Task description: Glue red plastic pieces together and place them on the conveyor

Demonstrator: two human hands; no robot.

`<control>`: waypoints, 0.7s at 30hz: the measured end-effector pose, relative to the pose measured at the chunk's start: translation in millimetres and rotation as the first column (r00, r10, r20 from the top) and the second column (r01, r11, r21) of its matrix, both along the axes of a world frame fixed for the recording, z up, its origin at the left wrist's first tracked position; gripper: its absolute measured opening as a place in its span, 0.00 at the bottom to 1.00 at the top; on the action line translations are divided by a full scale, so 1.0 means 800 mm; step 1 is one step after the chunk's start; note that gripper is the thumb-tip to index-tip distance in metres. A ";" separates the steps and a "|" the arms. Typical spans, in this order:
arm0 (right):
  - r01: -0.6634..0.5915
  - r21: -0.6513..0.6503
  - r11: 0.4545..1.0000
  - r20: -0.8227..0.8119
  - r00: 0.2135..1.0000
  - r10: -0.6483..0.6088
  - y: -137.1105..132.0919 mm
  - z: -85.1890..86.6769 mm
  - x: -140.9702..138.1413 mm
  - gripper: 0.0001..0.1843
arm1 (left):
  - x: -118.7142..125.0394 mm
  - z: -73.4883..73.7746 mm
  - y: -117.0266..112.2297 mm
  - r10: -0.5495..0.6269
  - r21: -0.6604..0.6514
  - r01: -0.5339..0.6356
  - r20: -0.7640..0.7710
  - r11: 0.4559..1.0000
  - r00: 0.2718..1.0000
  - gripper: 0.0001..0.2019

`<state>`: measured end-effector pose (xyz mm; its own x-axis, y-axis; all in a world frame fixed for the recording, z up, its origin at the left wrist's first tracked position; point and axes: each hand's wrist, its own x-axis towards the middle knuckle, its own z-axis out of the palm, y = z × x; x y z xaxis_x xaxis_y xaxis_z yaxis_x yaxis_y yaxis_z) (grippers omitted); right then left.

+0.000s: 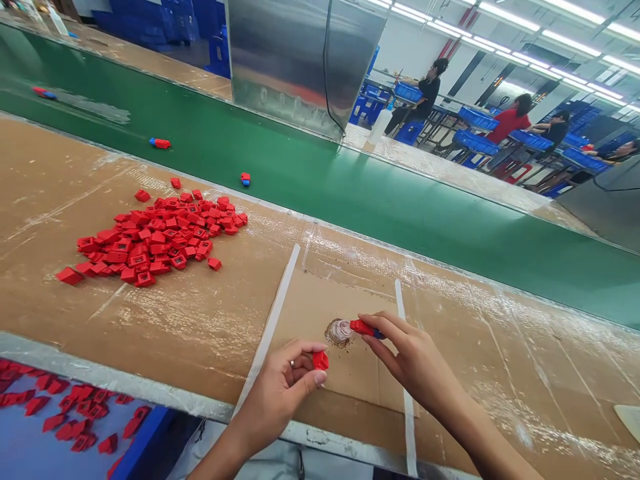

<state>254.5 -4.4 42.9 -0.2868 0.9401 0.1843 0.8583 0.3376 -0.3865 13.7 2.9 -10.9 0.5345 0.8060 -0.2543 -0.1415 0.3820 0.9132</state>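
Factory assembly hall: a long green conveyor belt (350, 193) runs past a cardboard-covered workbench (200, 320) heaped with small red plastic parts (155, 243), while seated workers (510, 123) face rows of blue bins (475, 141) under strip lighting (525, 23).

You are holding your left hand (285, 390) low in the middle, its thumb and forefinger pinching shut and the other fingers curling in beneath them. You are holding your right hand (413, 360) just to its right, back facing up, fingers stretching leftward and pinching closed at the tips. Your left forearm (225, 453) and right forearm (485, 443) are angling inward, bare, and the two hands are sitting near each other without touching.
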 end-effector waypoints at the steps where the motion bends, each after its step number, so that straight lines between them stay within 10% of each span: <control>1: -0.005 -0.001 1.000 0.003 1.000 0.005 0.000 0.001 0.000 0.10 | 0.000 -0.001 0.000 0.009 -0.012 -0.009 0.018 1.000 1.000 0.14; 12: 0.059 0.014 0.998 -0.179 0.982 -0.056 -0.012 0.021 -0.021 0.10 | -0.003 -0.007 0.004 0.031 -0.116 -0.013 0.155 0.993 0.987 0.17; 21: 0.097 -0.081 0.992 -0.453 0.883 -0.123 -0.045 -0.015 -0.076 0.11 | -0.005 -0.001 0.006 0.005 -0.096 0.011 0.162 0.995 0.987 0.16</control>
